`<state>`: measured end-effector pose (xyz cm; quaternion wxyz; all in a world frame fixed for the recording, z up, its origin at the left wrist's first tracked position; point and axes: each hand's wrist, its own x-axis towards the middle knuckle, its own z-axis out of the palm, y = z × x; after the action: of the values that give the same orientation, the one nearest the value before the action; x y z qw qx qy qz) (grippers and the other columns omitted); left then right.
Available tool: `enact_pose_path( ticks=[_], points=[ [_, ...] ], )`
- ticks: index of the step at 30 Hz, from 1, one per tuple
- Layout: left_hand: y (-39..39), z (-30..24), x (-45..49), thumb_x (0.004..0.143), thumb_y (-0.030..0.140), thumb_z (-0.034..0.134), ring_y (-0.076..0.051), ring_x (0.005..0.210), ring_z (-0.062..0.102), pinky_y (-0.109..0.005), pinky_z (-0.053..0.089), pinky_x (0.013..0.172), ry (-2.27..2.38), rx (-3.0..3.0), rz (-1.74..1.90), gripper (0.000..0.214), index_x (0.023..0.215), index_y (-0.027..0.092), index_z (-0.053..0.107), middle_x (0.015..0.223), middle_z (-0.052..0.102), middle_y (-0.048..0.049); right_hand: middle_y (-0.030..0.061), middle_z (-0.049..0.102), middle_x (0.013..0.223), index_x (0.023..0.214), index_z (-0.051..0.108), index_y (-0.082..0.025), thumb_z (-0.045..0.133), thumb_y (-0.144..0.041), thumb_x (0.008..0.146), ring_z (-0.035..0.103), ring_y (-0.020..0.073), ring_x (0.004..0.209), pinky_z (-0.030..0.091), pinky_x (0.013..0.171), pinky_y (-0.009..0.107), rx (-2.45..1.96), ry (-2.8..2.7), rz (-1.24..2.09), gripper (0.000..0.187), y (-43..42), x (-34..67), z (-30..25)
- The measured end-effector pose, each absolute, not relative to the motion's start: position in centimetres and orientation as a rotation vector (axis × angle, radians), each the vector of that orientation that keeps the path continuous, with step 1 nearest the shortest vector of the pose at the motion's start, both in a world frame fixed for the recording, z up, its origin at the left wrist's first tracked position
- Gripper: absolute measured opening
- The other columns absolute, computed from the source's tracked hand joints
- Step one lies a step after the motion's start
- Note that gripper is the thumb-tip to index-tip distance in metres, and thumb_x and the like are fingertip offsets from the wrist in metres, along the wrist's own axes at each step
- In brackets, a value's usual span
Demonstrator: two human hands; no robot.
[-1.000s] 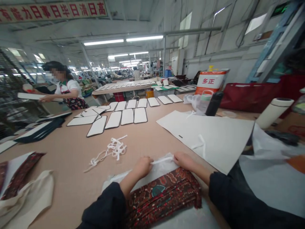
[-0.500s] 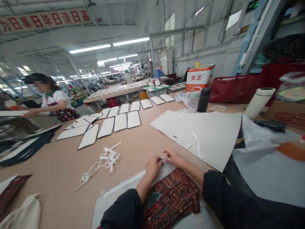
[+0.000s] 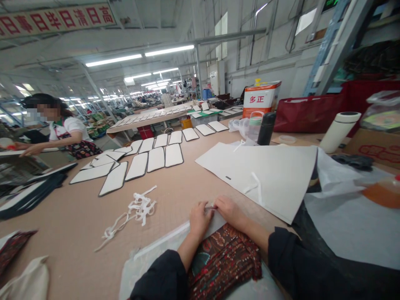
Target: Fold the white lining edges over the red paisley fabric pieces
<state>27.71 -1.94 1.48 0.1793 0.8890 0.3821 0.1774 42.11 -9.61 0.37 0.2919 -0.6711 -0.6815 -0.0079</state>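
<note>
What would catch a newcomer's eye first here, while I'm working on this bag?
Close in front, the left hand and right hand come together, pinching the white edge strip of a clear bag with dark patterned fabric. Beyond them lie a tangle of white strips, rows of dark-rimmed white panels and a big white sheet.

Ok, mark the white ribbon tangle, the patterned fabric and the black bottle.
white ribbon tangle (image 3: 141, 206): head view, knotted middle.
patterned fabric (image 3: 228, 260): head view, middle of top face.
black bottle (image 3: 266, 129): head view, mid body.
</note>
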Motion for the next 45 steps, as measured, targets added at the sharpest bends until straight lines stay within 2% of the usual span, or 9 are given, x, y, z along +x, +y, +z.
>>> enact_pose_path(
  ticks=[3, 7, 15, 20, 25, 27, 35, 39, 45],
  points=[
    [-1.9, 1.8, 26.9, 0.079, 0.034, 0.057, -0.018, 0.105, 0.05, -0.03, 0.037, 0.089, 1.066, 2.552, 0.535, 0.032, 0.109, 0.023, 0.055, 0.109, 0.057, -0.0029, 0.0071, 0.058, 0.086, 0.082, 0.058, -0.019, 0.04, -0.018, 0.087, 0.051, 0.0193, 0.088, 0.039, 0.08, 0.031, -1.782, -1.902, -0.002, 0.018, -10.9, 41.8, 0.8],
    [-2.1, 2.0, 26.2, 0.079, 0.03, 0.056, -0.019, 0.104, 0.049, -0.032, 0.035, 0.089, 0.944, 2.656, 0.543, 0.024, 0.102, 0.023, 0.057, 0.107, 0.058, -0.0024, 0.0034, 0.061, 0.084, 0.085, 0.056, -0.02, 0.042, -0.016, 0.084, 0.055, 0.0164, 0.083, 0.041, 0.076, 0.027, -1.771, -1.707, 0.3, 0.014, -11.2, 41.8, 0.7],
    [-2.3, 1.5, 27.8, 0.086, 0.038, 0.044, -0.017, 0.088, 0.055, -0.028, 0.038, 0.077, 0.968, 2.55, 0.341, 0.026, 0.092, 0.021, 0.063, 0.092, 0.064, -0.0028, -0.0008, 0.06, 0.075, 0.077, 0.055, -0.018, 0.052, -0.018, 0.076, 0.055, 0.0138, 0.073, 0.04, 0.067, 0.024, -1.821, -1.383, 0.56, 0.003, -8.5, 43.3, -0.5],
    [-2.8, 1.4, 28.3, 0.089, 0.031, 0.038, -0.018, 0.088, 0.054, -0.029, 0.038, 0.076, 1.007, 2.716, 0.283, 0.027, 0.098, 0.023, 0.062, 0.093, 0.06, -0.0046, 0.001, 0.062, 0.079, 0.079, 0.057, -0.018, 0.053, -0.017, 0.078, 0.055, 0.0138, 0.077, 0.04, 0.071, 0.024, -1.922, -1.451, 0.485, 0.005, -7.5, 43.3, -0.9],
    [-3.1, 1.0, 28.3, 0.091, 0.026, 0.034, -0.02, 0.091, 0.052, -0.031, 0.038, 0.077, 0.969, 2.89, 0.258, 0.027, 0.101, 0.022, 0.059, 0.094, 0.057, -0.0059, 0.006, 0.059, 0.092, 0.096, 0.056, -0.016, 0.055, -0.016, 0.079, 0.052, 0.0171, 0.09, 0.038, 0.081, 0.027, -1.972, -1.569, 0.178, 0.018, -7.6, 43.0, -1.1],
    [-3.1, 0.8, 28.3, 0.091, 0.024, 0.034, -0.02, 0.092, 0.051, -0.031, 0.038, 0.078, 0.949, 2.927, 0.278, 0.026, 0.102, 0.022, 0.057, 0.095, 0.056, -0.006, 0.0071, 0.058, 0.096, 0.093, 0.057, -0.017, 0.054, -0.017, 0.08, 0.05, 0.0179, 0.095, 0.037, 0.084, 0.028, -1.982, -1.624, 0.122, 0.013, -7.6, 43.0, -0.8],
    [-3.0, 0.1, 28.5, 0.09, 0.019, 0.035, -0.021, 0.091, 0.049, -0.034, 0.039, 0.078, 0.912, 3.016, 0.291, 0.024, 0.1, 0.019, 0.056, 0.094, 0.055, -0.0074, 0.0039, 0.065, 0.077, 0.075, 0.062, -0.017, 0.049, -0.033, 0.083, 0.054, 0.0139, 0.071, 0.035, 0.061, 0.023, -2.168, -1.598, 0.482, 0.023, -6.1, 43.0, 1.1],
    [-3.2, 0.3, 28.4, 0.089, 0.017, 0.034, -0.023, 0.092, 0.049, -0.037, 0.039, 0.078, 0.856, 3.078, 0.274, 0.027, 0.107, 0.018, 0.054, 0.096, 0.055, -0.0086, 0.0048, 0.067, 0.079, 0.076, 0.063, -0.016, 0.051, -0.023, 0.077, 0.055, 0.0143, 0.071, 0.033, 0.058, 0.023, -2.247, -1.584, 0.466, 0.013, -5.6, 43.0, 1.5],
    [-3.3, 0.5, 28.1, 0.089, 0.018, 0.036, -0.023, 0.093, 0.049, -0.036, 0.039, 0.078, 0.823, 3.109, 0.25, 0.029, 0.114, 0.017, 0.05, 0.097, 0.055, -0.0095, 0.0052, 0.067, 0.08, 0.078, 0.065, -0.015, 0.05, -0.016, 0.076, 0.057, 0.0142, 0.072, 0.034, 0.059, 0.022, -2.251, -1.627, 0.491, 0.015, -5.3, 43.5, 1.5]
  ],
)
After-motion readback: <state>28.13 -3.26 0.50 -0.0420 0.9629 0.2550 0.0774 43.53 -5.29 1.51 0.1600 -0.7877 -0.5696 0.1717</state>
